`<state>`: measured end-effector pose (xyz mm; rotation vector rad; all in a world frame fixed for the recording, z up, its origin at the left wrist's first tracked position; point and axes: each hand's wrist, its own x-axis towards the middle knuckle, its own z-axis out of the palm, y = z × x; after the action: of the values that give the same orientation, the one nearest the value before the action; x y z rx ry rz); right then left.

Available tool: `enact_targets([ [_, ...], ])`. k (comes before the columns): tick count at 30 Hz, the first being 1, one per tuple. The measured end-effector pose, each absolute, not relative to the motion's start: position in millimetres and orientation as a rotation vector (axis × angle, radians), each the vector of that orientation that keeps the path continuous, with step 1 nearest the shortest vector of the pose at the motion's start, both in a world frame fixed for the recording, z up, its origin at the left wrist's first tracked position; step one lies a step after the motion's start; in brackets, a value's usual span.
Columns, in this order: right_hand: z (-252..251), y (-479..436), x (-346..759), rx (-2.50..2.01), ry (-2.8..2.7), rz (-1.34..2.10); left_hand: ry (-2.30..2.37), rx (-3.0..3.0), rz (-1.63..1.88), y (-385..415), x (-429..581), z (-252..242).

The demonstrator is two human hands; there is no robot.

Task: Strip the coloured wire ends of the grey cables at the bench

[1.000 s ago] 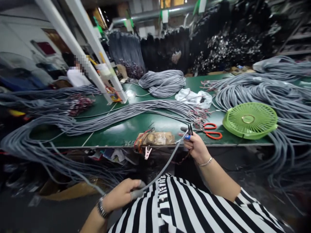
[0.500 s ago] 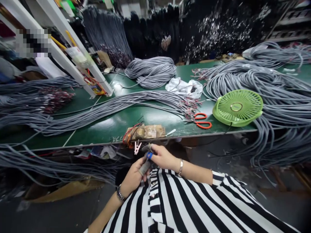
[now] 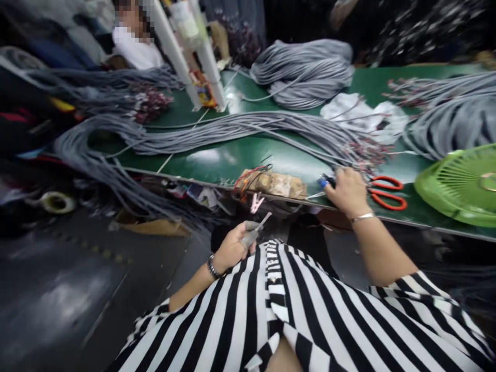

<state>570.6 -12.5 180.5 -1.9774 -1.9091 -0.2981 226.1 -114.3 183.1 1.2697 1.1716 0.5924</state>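
Note:
My left hand (image 3: 234,245) is closed near my lap on a short grey piece with a thin light strip sticking up from it. My right hand (image 3: 347,191) rests on the front edge of the green table (image 3: 240,155), fingers curled over a small tool with a blue handle (image 3: 323,182). It lies at the ends of a long bundle of grey cables (image 3: 248,129) with red-tipped wires (image 3: 368,152). Orange-handled scissors (image 3: 383,192) lie just right of that hand.
A brown taped block with red wires (image 3: 271,182) and a pink clip (image 3: 256,202) sits at the table edge. A green fan (image 3: 457,183) lies at right, white plastic (image 3: 364,116) and a cable coil (image 3: 306,72) behind. Another person (image 3: 135,44) sits far left.
My right hand has moved from my lap up to the table edge by the scissors. My left hand stays low. The view has swung left and down.

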Motion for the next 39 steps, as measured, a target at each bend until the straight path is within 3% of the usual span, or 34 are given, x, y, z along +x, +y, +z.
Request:
enact_targets([
  [5,185.7,-35.0,562.7,-1.757,-1.719,-0.34,1.214,1.221,0.647,-116.6,221.6,183.5],
  [10,201.4,-84.7,515.8,-1.343,-1.875,0.2,1.191,1.227,0.644,-117.2,224.2,176.3],
  [13,205.0,-100.7,489.8,-1.304,-2.246,0.325,1.121,1.309,0.698,-114.4,226.3,171.2],
  [17,209.9,-105.6,473.9,-1.393,-2.521,0.208,1.13,1.466,0.68,-112.2,225.8,170.9],
  [25,217.2,-105.6,469.3,-1.394,-2.551,-0.075,1.31,1.715,0.625,-118.3,223.5,180.4],
  [33,213.3,-105.7,465.4,-1.396,-2.564,-0.095,1.327,1.786,0.593,-119.0,223.5,177.1],
  [36,210.1,-104.5,463.4,-1.352,-2.55,0.049,1.306,1.795,0.588,-119.2,223.8,177.2],
  [39,202.9,-102.8,462.4,-1.269,-2.441,0.418,1.289,1.795,0.582,-118.6,223.7,179.1],
])
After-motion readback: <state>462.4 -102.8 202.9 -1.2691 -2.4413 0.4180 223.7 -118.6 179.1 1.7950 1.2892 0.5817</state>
